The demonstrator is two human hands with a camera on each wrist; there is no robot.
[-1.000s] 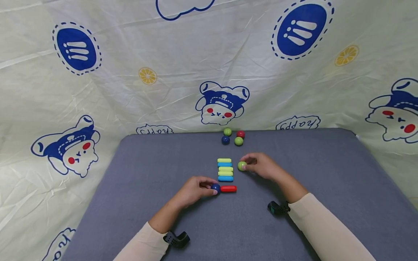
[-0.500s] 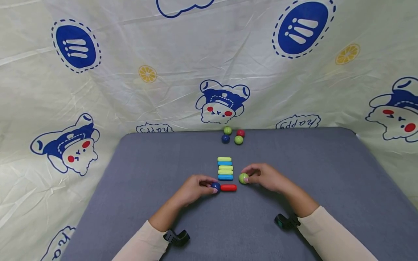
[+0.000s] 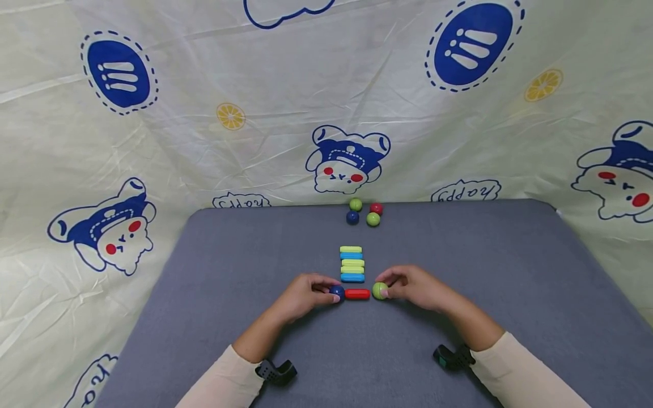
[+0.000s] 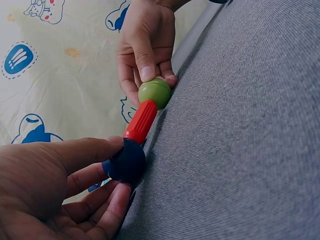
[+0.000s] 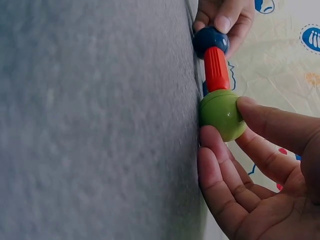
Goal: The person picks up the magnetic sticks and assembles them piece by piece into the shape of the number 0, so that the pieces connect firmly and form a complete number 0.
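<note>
My left hand (image 3: 308, 297) pinches a dark blue ball (image 3: 337, 293) between thumb and fingers, low over the grey cloth. A ribbed red rod (image 3: 357, 294) runs rightward from that ball, its left end against it. On the other side, my right hand (image 3: 415, 288) pinches a green ball (image 3: 380, 290) in line with the rod's right end. A narrow gap shows between green ball and rod in the head view. In the right wrist view the green ball (image 5: 222, 115) overlaps the near end of the red rod (image 5: 216, 70).
Just beyond the red rod, yellow and blue rods (image 3: 352, 264) lie in a stacked row. Farther back, near the table's far edge, sit a blue ball (image 3: 352, 217), a red ball (image 3: 376, 208) and two green balls (image 3: 373, 219). A printed curtain (image 3: 275, 158) hangs behind the table.
My right hand has brought the green ball toward me, from beside the row of rods to the red rod's right end. The left hand has stayed on the blue ball.
</note>
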